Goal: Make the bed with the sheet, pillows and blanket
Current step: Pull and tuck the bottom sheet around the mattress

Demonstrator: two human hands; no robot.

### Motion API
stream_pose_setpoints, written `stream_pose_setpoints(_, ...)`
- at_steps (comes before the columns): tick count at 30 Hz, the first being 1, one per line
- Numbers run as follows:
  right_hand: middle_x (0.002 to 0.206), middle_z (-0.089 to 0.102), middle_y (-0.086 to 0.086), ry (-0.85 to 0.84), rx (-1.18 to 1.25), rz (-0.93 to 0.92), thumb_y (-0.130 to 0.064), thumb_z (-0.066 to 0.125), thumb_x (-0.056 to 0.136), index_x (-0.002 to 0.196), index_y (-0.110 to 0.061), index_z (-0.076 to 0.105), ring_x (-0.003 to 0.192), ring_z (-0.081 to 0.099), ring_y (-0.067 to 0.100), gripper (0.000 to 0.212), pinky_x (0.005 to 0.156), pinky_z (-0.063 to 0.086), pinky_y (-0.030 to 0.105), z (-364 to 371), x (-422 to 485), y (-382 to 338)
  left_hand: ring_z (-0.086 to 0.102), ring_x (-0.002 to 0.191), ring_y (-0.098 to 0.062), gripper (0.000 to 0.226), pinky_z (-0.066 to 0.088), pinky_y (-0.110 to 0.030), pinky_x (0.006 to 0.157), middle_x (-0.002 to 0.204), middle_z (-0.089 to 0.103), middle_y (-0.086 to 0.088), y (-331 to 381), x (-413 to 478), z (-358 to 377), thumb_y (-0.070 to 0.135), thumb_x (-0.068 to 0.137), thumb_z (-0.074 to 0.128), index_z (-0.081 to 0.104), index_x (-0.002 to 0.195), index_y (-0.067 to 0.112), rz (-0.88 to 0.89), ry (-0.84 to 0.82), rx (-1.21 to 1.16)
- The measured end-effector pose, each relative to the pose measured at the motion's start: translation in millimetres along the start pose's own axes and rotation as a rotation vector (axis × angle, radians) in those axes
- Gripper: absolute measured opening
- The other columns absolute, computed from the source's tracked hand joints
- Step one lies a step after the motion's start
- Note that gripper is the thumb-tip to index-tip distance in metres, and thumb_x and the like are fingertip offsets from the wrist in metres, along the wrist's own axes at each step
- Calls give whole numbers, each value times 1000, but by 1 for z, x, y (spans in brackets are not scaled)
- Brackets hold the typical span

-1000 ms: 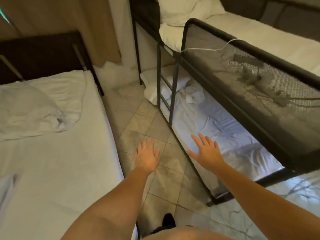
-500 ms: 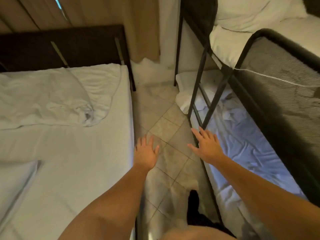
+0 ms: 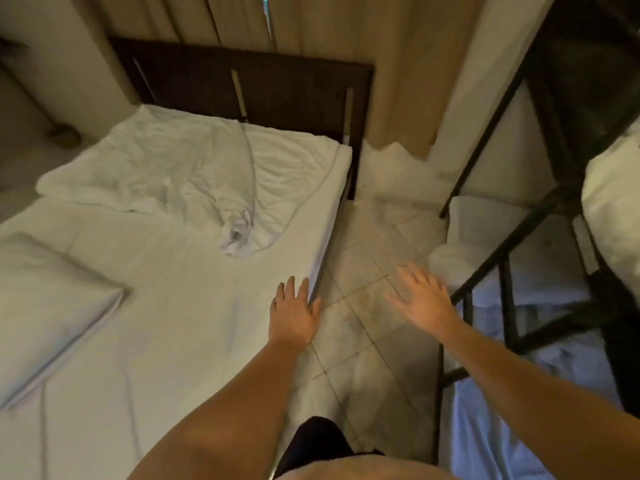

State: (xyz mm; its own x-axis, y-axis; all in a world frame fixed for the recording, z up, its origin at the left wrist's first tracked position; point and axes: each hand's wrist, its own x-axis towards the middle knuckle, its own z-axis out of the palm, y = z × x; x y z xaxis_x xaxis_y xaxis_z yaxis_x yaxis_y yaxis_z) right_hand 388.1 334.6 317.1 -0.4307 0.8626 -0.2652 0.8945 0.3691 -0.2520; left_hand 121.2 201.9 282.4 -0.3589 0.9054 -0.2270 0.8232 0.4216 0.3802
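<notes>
- Head view: camera has swung left over the last second. The bunk bed frame (image 3: 502, 251) has slid to the right side and the single bed (image 3: 194, 323) now fills the left and centre.
- Left hand (image 3: 294, 315): fingers straight, relaxed, grasping nothing. It now sits over the bed's right edge, whereas a second ago it was over the floor tiles (image 3: 363, 341). Can't tell whether it touches the mattress.
- Right hand (image 3: 424, 299): spread flat, empty, motion-blurred, over the tiles between the two beds.
- Crumpled white bedding (image 3: 194, 178): heaped at the head end, against the dark headboard (image 3: 249, 84), reaching to the right edge. Can't tell if it's the sheet or the blanket.
- Pillow (image 3: 45, 306): flat, skewed, at the bed's left edge, mid-length and well away from the head end.
- Rest of the mattress has a smooth white cover with light creases.
- My read: the single bed is the target and nothing has been grasped yet. Likely next step is pulling the heap down and spreading it, then moving the pillow to the head end.
</notes>
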Motion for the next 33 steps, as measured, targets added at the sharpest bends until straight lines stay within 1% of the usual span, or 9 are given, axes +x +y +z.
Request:
stream_pose_setpoints(1,170,13,-2,-4,0,-18,-81,28,90,160,-44,7,154,17,31,82,123,14,53,-4,21,-3,6,160,-32,65,12,-45,128,174,8,-5,-3,14,-3,57,109,23,16,166,27,-18,13,1)
stream_pose_setpoints(3,170,13,-2,7,-10,-46,-76,36,93,160,-44,8,154,16,30,79,123,13,52,-12,65,-10,6,160,-32,65,13,-45,128,174,9,-5,-12,46,-8,57,109,22,17,166,27,-67,35,-1)
stream_pose_setpoints(6,171,9,-5,5,-28,-86,-81,33,90,161,-44,8,156,13,28,83,124,13,53,-23,134,-23,9,160,-32,65,16,-45,128,174,12,-7,-29,99,-20,57,109,24,19,166,27,-123,69,-3)
stream_pose_setpoints(17,171,6,-5,-15,-19,-159,-79,38,91,161,-45,8,157,8,25,83,125,9,51,-57,339,-68,19,157,-35,63,27,-49,123,169,25,-11,-60,267,-77,55,107,33,31,162,24,-249,101,39)
stream_pose_setpoints(20,171,6,-3,-38,-29,-211,-78,39,91,160,-45,6,156,8,27,83,125,10,53,-65,389,-73,24,155,-37,68,30,-51,120,167,29,-12,-65,302,-85,60,105,28,33,161,23,-290,142,32)
stream_pose_setpoints(24,171,3,-5,-77,-55,-296,-77,38,92,161,-44,6,156,6,25,82,125,6,52,-77,456,-80,31,152,-40,89,31,-55,119,165,35,-14,-65,342,-85,70,91,10,40,159,21,-375,202,-1)
stream_pose_setpoints(27,171,3,-4,-97,-107,-396,-74,39,94,162,-42,6,156,5,25,82,126,5,51,-90,508,-88,27,153,-39,73,29,-54,120,166,31,-13,-54,371,-89,64,102,24,36,160,23,-444,235,-41)
stream_pose_setpoints(29,171,3,-4,-126,-137,-470,-74,39,94,161,-42,5,156,5,25,82,126,4,50,-101,541,-93,24,154,-37,68,27,-53,121,168,28,-11,-45,388,-88,61,105,28,32,162,24,-524,246,-64)
stream_pose_setpoints(33,171,-1,-7,-193,-201,-624,-73,37,95,161,-44,1,156,3,22,80,126,0,47,-124,600,-104,27,152,-38,92,31,-53,120,166,32,-12,-19,412,-82,72,88,5,34,161,23,-653,349,-124)
